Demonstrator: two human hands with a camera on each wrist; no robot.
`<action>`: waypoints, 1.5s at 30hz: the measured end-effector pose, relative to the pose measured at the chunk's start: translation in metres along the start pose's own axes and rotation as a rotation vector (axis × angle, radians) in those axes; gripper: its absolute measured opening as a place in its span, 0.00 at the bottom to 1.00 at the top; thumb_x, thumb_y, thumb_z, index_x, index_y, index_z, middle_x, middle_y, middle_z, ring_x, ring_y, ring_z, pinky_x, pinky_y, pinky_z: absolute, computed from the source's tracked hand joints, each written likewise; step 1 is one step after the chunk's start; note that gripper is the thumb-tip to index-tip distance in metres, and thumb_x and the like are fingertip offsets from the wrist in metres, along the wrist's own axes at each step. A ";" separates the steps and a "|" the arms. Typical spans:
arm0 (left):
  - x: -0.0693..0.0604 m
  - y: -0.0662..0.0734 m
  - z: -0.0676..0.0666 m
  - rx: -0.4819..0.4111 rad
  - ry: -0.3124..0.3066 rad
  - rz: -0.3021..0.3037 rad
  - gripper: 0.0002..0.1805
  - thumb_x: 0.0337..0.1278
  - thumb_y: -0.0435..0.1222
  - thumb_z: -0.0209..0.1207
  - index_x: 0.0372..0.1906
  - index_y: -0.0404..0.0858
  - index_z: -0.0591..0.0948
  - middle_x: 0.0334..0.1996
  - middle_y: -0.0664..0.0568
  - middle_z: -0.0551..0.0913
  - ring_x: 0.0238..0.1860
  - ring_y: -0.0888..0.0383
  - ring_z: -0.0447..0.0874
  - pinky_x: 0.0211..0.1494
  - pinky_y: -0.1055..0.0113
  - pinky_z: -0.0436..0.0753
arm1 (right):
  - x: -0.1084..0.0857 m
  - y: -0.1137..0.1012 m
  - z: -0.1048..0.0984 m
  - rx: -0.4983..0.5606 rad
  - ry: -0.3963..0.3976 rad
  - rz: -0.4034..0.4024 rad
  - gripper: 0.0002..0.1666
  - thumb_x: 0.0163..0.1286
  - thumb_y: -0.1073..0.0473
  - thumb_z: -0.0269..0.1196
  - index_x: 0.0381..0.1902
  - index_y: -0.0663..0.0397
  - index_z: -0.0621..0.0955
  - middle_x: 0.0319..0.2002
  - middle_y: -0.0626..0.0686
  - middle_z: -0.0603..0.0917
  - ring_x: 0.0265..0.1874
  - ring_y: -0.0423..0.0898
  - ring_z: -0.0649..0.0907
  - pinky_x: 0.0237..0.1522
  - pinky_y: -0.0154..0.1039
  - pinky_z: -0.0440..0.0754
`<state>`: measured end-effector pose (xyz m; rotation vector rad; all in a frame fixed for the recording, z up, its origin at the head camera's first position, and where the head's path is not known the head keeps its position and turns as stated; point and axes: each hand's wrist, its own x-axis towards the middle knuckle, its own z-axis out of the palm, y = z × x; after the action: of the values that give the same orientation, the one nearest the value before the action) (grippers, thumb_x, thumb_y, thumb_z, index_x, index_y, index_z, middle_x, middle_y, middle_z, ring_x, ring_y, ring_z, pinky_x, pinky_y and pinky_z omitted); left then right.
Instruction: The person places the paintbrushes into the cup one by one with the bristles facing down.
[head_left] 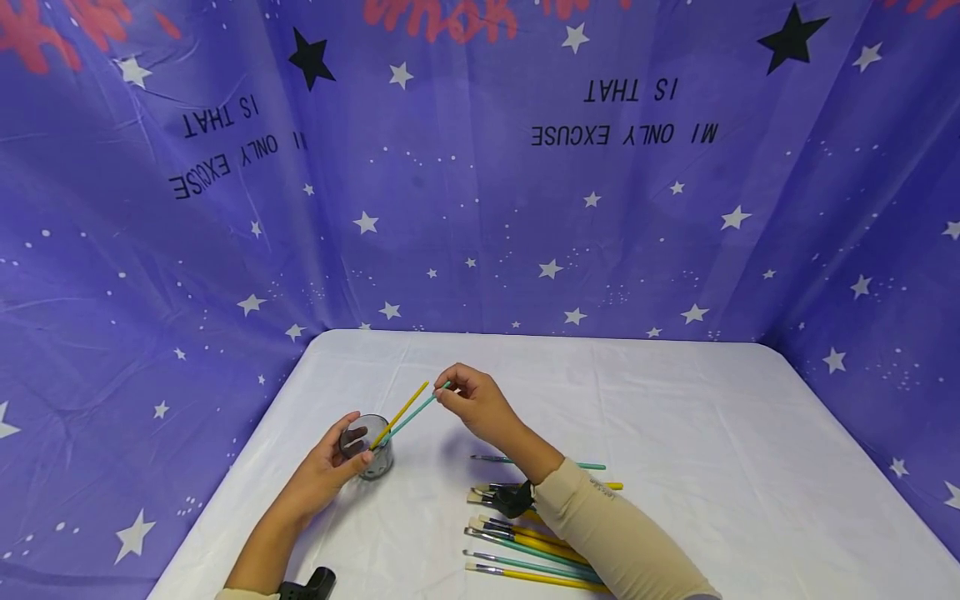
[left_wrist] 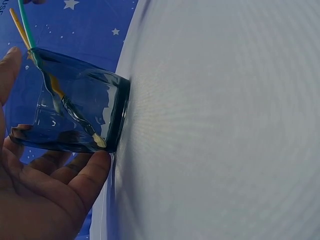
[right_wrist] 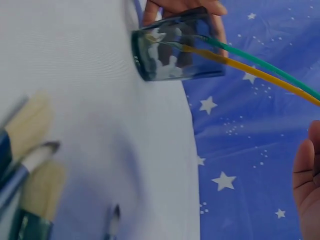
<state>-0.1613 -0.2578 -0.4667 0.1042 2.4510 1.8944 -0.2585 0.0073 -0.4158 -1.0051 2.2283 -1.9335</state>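
A dark, see-through glass (head_left: 377,460) stands at the left of the table, and my left hand (head_left: 322,477) grips its side, fingers and thumb around it. Two brushes lean inside it with handles up: a yellow brush (head_left: 408,410) and a green brush (head_left: 414,415). My right hand (head_left: 480,406) pinches the green handle near its upper end. Through the glass wall (left_wrist: 80,95) in the left wrist view, the yellow brush's pale bristles (left_wrist: 99,140) touch down near the base. The right wrist view shows both handles slanting out of the glass (right_wrist: 175,47).
Several yellow and green brushes (head_left: 536,575) lie on the white table (head_left: 675,417), beside and below the right forearm. Wrist devices sit at the left wrist (head_left: 309,585) and the right wrist (head_left: 513,500). A purple curtain with stars (head_left: 480,208) hangs behind.
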 end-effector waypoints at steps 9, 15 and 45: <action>0.001 0.001 0.001 -0.004 -0.006 -0.001 0.43 0.67 0.35 0.62 0.78 0.38 0.51 0.71 0.32 0.62 0.71 0.36 0.60 0.60 0.69 0.72 | -0.005 -0.017 0.009 -0.082 -0.118 0.058 0.05 0.71 0.69 0.61 0.43 0.65 0.81 0.50 0.60 0.83 0.44 0.50 0.82 0.39 0.34 0.79; 0.001 0.002 0.001 0.008 -0.010 -0.007 0.43 0.67 0.36 0.62 0.79 0.38 0.51 0.72 0.32 0.61 0.72 0.36 0.60 0.61 0.68 0.72 | -0.012 -0.035 0.002 -0.082 -0.140 0.039 0.07 0.71 0.68 0.61 0.44 0.64 0.82 0.46 0.57 0.84 0.44 0.49 0.82 0.43 0.36 0.80; 0.000 0.002 -0.001 0.025 -0.003 -0.006 0.43 0.67 0.37 0.62 0.78 0.38 0.51 0.71 0.32 0.62 0.71 0.36 0.61 0.59 0.69 0.73 | -0.067 0.021 -0.131 -0.373 -0.107 0.158 0.04 0.71 0.57 0.64 0.42 0.45 0.82 0.40 0.44 0.84 0.43 0.44 0.81 0.47 0.45 0.80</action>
<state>-0.1613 -0.2587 -0.4647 0.1006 2.4711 1.8606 -0.2693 0.1547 -0.4305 -0.9035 2.5713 -1.3995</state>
